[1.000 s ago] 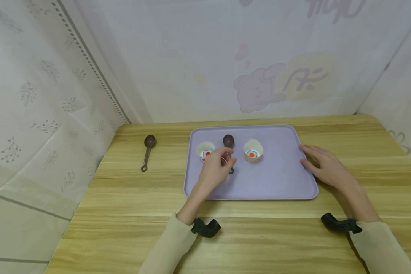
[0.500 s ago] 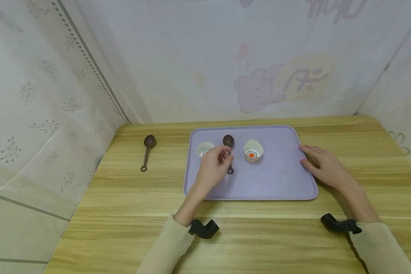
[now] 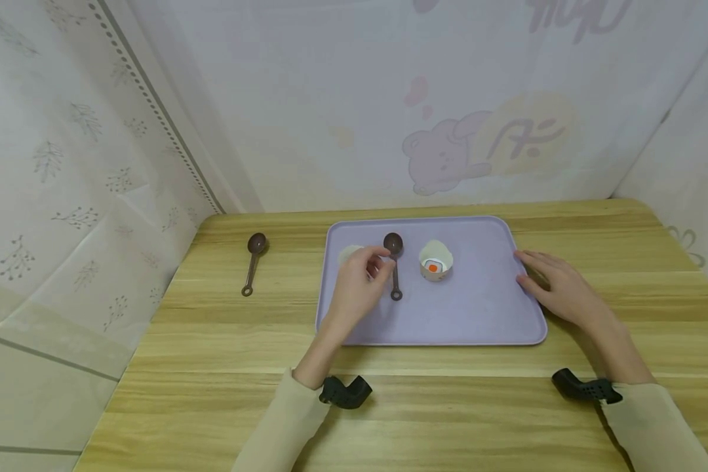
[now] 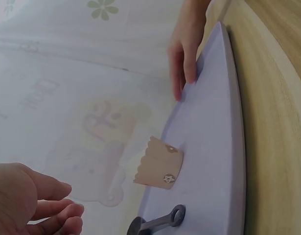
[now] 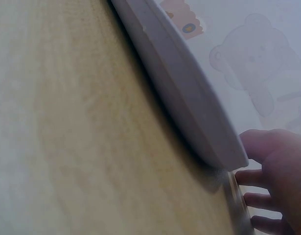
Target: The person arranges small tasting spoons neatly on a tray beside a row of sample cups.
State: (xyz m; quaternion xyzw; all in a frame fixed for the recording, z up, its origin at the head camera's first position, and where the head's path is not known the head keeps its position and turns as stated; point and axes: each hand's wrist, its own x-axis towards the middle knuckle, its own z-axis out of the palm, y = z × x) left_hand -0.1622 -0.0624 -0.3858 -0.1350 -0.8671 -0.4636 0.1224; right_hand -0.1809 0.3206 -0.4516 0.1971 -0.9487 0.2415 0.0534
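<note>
My left hand hovers over the left part of the lilac tray, fingers loosely curled; the left wrist view shows nothing between them. Just right of its fingertips a brown measuring spoon lies on the tray, bowl toward the back, ring-ended handle toward me. A pale paper baking cup is mostly hidden behind the left hand. Right of the spoon stands a second baking cup, holding a small white piece with an orange centre. My right hand rests its fingers and thumb against the tray's right rim.
Another brown measuring spoon lies on the wooden table, left of the tray. A pale patterned cloth hangs behind the table, with more cloth at both sides.
My left hand has drawn back a little to the left, uncovering the handle of the spoon on the tray and hiding more of the left baking cup. My right hand stays put.
</note>
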